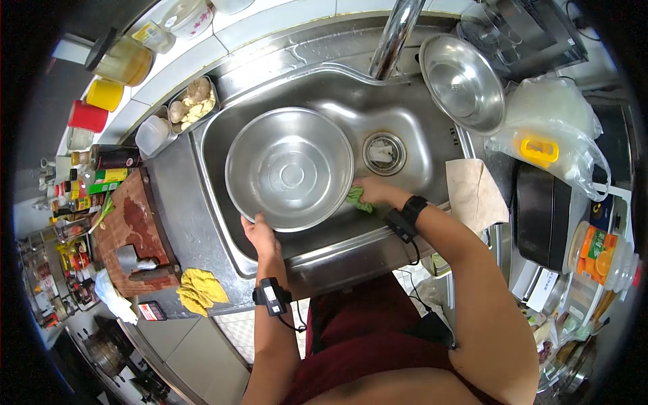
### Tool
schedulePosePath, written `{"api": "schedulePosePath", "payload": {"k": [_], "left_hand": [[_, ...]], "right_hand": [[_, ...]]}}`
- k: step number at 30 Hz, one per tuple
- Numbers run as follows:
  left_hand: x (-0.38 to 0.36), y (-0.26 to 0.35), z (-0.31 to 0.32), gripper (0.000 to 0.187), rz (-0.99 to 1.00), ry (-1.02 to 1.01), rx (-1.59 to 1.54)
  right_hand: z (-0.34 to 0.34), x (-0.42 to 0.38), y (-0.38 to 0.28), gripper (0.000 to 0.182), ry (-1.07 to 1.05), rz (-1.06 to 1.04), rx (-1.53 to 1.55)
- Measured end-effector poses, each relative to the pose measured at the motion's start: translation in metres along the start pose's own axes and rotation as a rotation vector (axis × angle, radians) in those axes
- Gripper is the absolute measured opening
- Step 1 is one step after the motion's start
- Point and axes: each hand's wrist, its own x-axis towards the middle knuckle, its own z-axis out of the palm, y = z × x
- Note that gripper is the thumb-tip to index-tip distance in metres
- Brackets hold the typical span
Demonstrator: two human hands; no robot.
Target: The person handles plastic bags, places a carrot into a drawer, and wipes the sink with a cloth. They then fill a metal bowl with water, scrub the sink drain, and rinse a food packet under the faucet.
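A large stainless steel basin [320, 152] sits in the left part of the metal sink [432, 155]. My left hand [261, 236] grips the basin's near-left rim, its thumb over the edge and the other fingers mostly hidden beneath. Just right of the basin, my right hand [373, 191] is closed around a crumpled green cloth [358, 200], close to the basin's outer wall. Behind that hand, the round drain [383, 153] has something pale lying in it. Inside, the basin shows only bare metal with light reflections.
The faucet [397, 37] hangs over the sink's far edge. A second metal bowl [462, 84] leans at the back right, beside a plastic bag [547, 128]. A beige cloth [476, 194] drapes the right edge. Leftward are a cutting board [145, 216], a cleaver [128, 258] and a yellow cloth [201, 290].
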Motion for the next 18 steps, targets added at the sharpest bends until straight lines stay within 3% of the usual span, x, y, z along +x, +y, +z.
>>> {"api": "schedulePosePath", "payload": {"k": [4,7,10,13,14,16,17,18], "left_hand": [[0.009,-0.023,-0.006,0.029,-0.040,0.056,0.023],[0.014,-0.028,-0.010,0.028,-0.099,0.101,0.122],[0.021,-0.032,-0.017,0.030,-0.138,0.114,0.191],[0.026,-0.033,-0.021,0.038,-0.222,0.178,0.206],[0.027,-0.031,-0.020,0.041,-0.259,0.210,0.208],[0.020,-0.026,-0.008,0.050,-0.049,0.316,0.512],[0.011,-0.019,0.001,0.055,0.058,0.367,0.662],[-0.004,0.000,0.013,0.062,0.256,0.263,0.756]], "right_hand": [[0.008,0.007,0.000,0.041,-0.068,-0.193,0.159],[0.008,0.020,0.027,0.044,-0.083,-0.207,0.125],[-0.009,0.022,0.047,0.049,0.186,0.256,-0.129],[0.014,0.047,0.105,0.052,0.335,0.233,-0.280],[0.003,0.041,0.092,0.052,0.253,0.272,-0.225],[-0.019,0.029,0.070,0.053,0.088,0.348,-0.112],[-0.017,0.033,0.075,0.051,0.123,0.344,-0.179],[-0.012,0.040,0.083,0.048,0.159,0.341,-0.246]]}}
